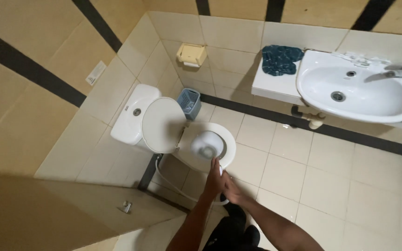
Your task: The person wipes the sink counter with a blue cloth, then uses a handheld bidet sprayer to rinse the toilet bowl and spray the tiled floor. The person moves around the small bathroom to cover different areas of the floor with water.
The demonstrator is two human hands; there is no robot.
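Observation:
A white toilet stands against the tiled wall with its lid (163, 124) raised and its seat (229, 139) down over the bowl. My left hand (214, 175) reaches to the front rim of the seat, fingers stretched forward. My right hand (232, 188) sits just behind and beside it, closed around a small white sprayer (220, 171) whose tip shows between the two hands. A thin white hose (175, 187) runs along the floor from the wall to under my hands. How my left hand grips is hidden.
A white cistern (131, 114) sits left of the lid, with a blue mesh bin (189, 102) behind it. A paper holder (191, 55) hangs on the wall. At right are a white basin (359, 90) with a tap and a dark cloth (280, 58). A door (47, 214) is at lower left.

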